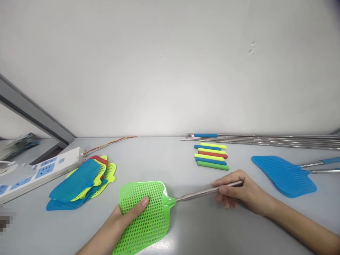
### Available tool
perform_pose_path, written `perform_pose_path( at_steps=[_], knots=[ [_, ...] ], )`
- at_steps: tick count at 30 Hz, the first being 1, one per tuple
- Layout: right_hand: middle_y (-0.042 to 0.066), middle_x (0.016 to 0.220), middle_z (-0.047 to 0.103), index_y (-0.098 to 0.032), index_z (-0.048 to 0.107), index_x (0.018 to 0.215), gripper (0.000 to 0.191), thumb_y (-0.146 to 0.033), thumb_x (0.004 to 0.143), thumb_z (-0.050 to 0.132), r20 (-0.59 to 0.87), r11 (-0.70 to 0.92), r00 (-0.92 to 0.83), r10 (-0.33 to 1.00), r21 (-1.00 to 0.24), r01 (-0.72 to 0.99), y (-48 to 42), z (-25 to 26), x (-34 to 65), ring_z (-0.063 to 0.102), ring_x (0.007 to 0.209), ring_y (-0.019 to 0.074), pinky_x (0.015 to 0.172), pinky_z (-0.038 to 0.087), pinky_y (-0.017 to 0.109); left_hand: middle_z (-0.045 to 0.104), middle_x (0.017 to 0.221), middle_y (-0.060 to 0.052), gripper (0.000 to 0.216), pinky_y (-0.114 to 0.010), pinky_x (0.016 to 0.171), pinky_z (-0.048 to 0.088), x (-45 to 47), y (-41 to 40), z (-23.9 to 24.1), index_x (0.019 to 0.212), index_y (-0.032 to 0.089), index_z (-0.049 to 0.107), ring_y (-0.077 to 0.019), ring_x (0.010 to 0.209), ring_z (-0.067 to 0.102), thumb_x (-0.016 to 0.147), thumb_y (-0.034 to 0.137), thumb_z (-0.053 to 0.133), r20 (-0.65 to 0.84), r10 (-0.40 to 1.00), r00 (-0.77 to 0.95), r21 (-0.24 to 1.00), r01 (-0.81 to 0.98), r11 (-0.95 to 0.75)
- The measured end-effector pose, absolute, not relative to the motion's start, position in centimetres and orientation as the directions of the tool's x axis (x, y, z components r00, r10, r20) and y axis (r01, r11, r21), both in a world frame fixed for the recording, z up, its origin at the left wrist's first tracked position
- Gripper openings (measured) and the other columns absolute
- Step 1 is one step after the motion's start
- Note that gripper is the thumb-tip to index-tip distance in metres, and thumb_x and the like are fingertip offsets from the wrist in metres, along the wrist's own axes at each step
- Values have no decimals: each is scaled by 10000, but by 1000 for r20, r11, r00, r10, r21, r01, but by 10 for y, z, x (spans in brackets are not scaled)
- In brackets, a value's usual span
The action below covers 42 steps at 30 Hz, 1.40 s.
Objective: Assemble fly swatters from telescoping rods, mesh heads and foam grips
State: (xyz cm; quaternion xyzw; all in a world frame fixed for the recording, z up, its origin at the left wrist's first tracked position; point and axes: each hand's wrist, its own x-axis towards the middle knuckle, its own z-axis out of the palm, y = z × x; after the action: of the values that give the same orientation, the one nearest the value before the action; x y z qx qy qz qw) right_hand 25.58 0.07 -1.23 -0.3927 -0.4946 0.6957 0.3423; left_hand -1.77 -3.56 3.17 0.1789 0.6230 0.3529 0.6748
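A pale wall (170,71) backs the gray tabletop (159,159). My left hand (126,218) pinches the green paddle (156,216), thumb across its mesh; right of that paddle, my right hand (247,193) pinches its metal rod (199,194) between thumb and fingers. Left of it lie stacked paddles (74,180).

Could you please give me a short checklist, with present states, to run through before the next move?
1. Left hand holding the green swatter head, thumb on top: ok.
2. Right hand holding the metal rod: ok.
3. Rod meeting the head's neck: ok.
4. Rod fully seated inside the neck: cannot tell.
5. Coloured tubes laid together on the table: ok.
6. Coloured tube fitted on this rod: not ok, none shows.
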Motion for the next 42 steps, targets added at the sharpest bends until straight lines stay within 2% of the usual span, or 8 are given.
perform_pose_path(
  at_steps=[4,11,15,19,24,29,34,42],
  knots=[
    [57,587,619,-110,647,801,172,-224,674,618,-208,-271,-413,887,-957,-100,2,-11,254,531,452,92,372,377,168,668,829,-108,522,-343,646,506,-18,-35,31,1082,127,479,-270,755,621,615,288,649,-727,684,-60,671,-274,689],
    [-24,564,528,-164,551,750,113,-247,694,605,-210,-274,-259,943,-931,-241,5,-7,252,463,437,55,385,346,162,656,887,-89,503,-355,660,508,-18,-32,35,1116,177,453,-263,791,614,647,235,622,-704,697,-135,704,-264,660],
    [-14,535,530,-145,549,700,146,-266,668,624,-178,-226,-290,940,-964,-139,4,-11,254,471,433,72,411,367,191,667,834,-78,455,-332,641,511,-19,-29,40,1077,172,487,-251,758,624,646,230,619,-715,681,-155,696,-254,672],
    [20,558,544,-116,602,746,234,-339,676,593,-248,-217,-416,875,-969,122,4,-6,256,479,445,91,397,370,201,674,770,-73,420,-324,612,511,-21,-29,40,1026,158,516,-250,715,630,633,258,629,-718,686,-116,690,-249,680],
    [-9,528,440,-107,609,722,319,-405,736,494,-300,-116,-509,807,-925,362,2,3,255,357,429,58,382,302,183,675,726,-74,308,-316,599,509,-23,-31,36,859,142,566,-247,680,633,602,286,653,-681,729,-66,720,-241,651],
    [-22,521,392,-115,504,551,350,-388,765,457,-230,-15,-553,800,-931,365,1,2,255,290,413,44,390,217,201,676,753,-85,341,-320,604,508,-23,-33,36,864,140,562,-244,672,633,582,301,665,-666,744,-54,734,-225,641],
    [-13,536,418,-112,532,579,305,-356,755,484,-192,9,-553,811,-941,339,1,-1,256,309,433,56,407,223,208,679,784,-85,417,-354,613,510,-25,-39,32,949,149,543,-271,724,625,590,326,656,-607,794,-39,781,-215,587],
    [-10,515,418,-97,628,730,316,-386,739,500,-183,-32,-501,846,-955,295,-1,-6,258,310,410,58,378,237,204,685,776,-60,412,-321,644,506,-24,-45,26,866,163,595,-263,753,620,521,368,691,-568,809,-150,823,-105,559]
  ],
)
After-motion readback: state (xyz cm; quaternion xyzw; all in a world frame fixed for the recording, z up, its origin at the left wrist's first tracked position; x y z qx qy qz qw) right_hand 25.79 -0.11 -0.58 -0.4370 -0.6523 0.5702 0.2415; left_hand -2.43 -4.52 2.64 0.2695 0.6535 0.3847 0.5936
